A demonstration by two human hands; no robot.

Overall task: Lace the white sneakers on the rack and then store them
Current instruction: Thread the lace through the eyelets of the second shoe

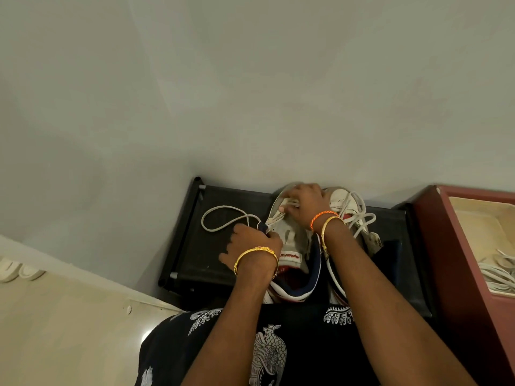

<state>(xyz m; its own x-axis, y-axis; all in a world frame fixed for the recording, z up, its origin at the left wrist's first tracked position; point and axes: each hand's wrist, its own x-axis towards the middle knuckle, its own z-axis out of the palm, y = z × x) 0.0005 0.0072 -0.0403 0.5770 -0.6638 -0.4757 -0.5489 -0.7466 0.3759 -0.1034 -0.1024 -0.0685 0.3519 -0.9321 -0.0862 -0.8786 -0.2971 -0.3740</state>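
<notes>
We are working on the left sneaker [289, 246], which is sitting on the top of the black rack [200, 246] with its toe pointing away from us toward the wall and its heel nearest our body, so its long axis is running straight out from us. The second sneaker [344, 201] is lying just beside it on the right side of the rack, its laces loose.

Our right hand [305, 203] is reaching over the far, toe end of the sneaker, fingers curled and pinching the lace at the lowest eyelets. Our left hand [252, 243] is sitting at the sneaker's left flank, about midway along it, nearer to us than the right hand; its thumb and forefinger seem to be gripping the lace close to the upper, though we cannot tell exactly how they are closing. From there the free lace [220, 218] is looping out across the rack top to the left of the sneaker.

We are judging the lacing as early: only the toe-end eyelets look threaded. The next pull probably calls for drawing the loop in toward the sneaker and crossing it over the tongue.

To the right of the rack a red box [451, 246] is holding more laces.
</notes>
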